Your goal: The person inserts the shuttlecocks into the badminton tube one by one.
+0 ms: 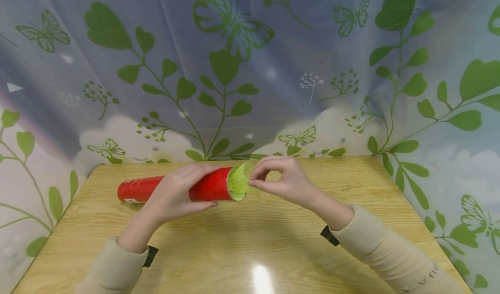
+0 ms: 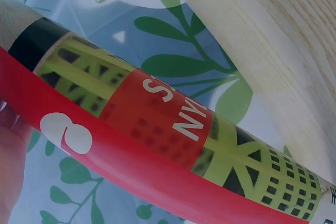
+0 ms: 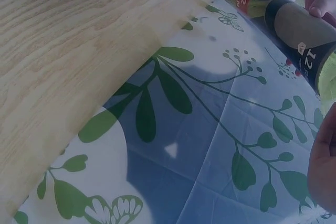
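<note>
My left hand point(image 1: 177, 192) grips a red shuttlecock tube point(image 1: 211, 185) around its middle, the tube lying sideways above the table. Printed lettering and a see-through window with yellow-green shuttlecocks point(image 2: 241, 166) behind it show in the left wrist view. The tube's uncovered mouth points right, and the yellow-green skirt of a shuttlecock point(image 1: 238, 182) sticks out of it. At that mouth my right hand point(image 1: 287, 181) pinches the skirt's edge between thumb and forefinger. In the right wrist view the tube's dark and grey printed side point(image 3: 299, 30) faces the camera.
A light wooden table point(image 1: 234, 242) spans the space below both hands. Behind it and at the sides hangs a curtain point(image 1: 273, 77) printed with green leaves and butterflies. Dark straps point(image 1: 330, 236) show at both sleeve cuffs.
</note>
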Tool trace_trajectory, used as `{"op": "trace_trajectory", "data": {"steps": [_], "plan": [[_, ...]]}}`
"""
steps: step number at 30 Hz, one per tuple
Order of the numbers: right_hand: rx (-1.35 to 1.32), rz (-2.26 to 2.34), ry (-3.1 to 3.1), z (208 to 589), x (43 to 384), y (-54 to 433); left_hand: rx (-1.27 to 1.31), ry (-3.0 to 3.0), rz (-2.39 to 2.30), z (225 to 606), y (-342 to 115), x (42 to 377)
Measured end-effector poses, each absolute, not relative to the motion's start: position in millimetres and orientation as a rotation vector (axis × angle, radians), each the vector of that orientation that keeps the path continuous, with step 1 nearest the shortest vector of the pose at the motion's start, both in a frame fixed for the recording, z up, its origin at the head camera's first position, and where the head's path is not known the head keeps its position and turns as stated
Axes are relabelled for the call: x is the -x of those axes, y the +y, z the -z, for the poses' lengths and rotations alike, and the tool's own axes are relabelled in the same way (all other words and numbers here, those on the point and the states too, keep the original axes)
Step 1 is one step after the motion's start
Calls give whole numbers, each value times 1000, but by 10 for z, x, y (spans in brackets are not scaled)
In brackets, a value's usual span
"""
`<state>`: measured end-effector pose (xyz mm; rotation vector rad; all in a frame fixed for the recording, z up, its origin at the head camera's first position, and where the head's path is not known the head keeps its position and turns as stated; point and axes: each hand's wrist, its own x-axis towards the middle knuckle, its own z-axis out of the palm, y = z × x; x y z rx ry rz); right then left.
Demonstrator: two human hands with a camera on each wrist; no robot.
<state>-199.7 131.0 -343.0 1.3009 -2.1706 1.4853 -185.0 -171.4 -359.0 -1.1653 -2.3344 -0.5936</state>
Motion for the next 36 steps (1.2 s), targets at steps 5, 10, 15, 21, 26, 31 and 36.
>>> {"op": "trace_trajectory", "data": {"steps": [5,10,15,21,26,31,36], "plan": [[-1288,-1472,-2221,3465,1988,1280,1170,-2337,598,3591,-1714,1853],[-1246,-1557,-2244,3496,1980,1232,1158,-2338,600,3598,-1723,1853],[-1189,-1721,-2251,3510,1960,1190,1152,-2332,605,3602,-1724,1853],[-1143,-1827,-2263,3522,1944,1154,1150,-2323,607,3601,-1724,1854],[-1130,-1878,-2280,3527,1925,1130,1153,-2318,610,3607,-1730,1858],[-1156,-1898,-2295,3548,1912,1106,1163,-2309,614,3612,-1733,1863],[-1157,-1913,-2309,3566,1910,1079,1161,-2311,607,3606,-1729,1865]]}}
